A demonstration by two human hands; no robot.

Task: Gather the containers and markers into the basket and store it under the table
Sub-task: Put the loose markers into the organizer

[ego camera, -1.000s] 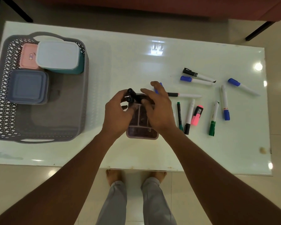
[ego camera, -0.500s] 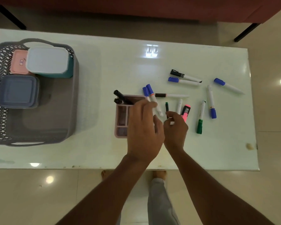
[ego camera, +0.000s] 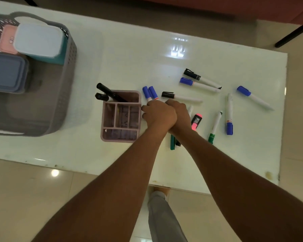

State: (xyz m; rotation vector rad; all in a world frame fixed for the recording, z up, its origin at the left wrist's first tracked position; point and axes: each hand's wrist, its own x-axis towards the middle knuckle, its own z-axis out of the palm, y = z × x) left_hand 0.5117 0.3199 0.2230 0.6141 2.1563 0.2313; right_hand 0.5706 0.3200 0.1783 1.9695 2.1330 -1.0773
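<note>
Grey basket [ego camera: 66,95] at your 9 o'clock: pink [ego camera: 6,41], white-lidded teal [ego camera: 40,42], blue [ego camera: 6,72] containers inside. Pink organiser [ego camera: 121,117] centre, 2 black markers [ego camera: 107,93] in it; approx. 10 markers [ego camera: 215,123] loose at 3 o'clock.

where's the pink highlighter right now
The pink highlighter lies on the white table, just right of the right hand, left of a green-capped marker.

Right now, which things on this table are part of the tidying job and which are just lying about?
Part of the job:
basket with three lidded containers
pink organizer holding two black markers
loose markers and pink highlighter on the table

Just lying about:
nothing on the table; only the red furniture beyond it
</note>
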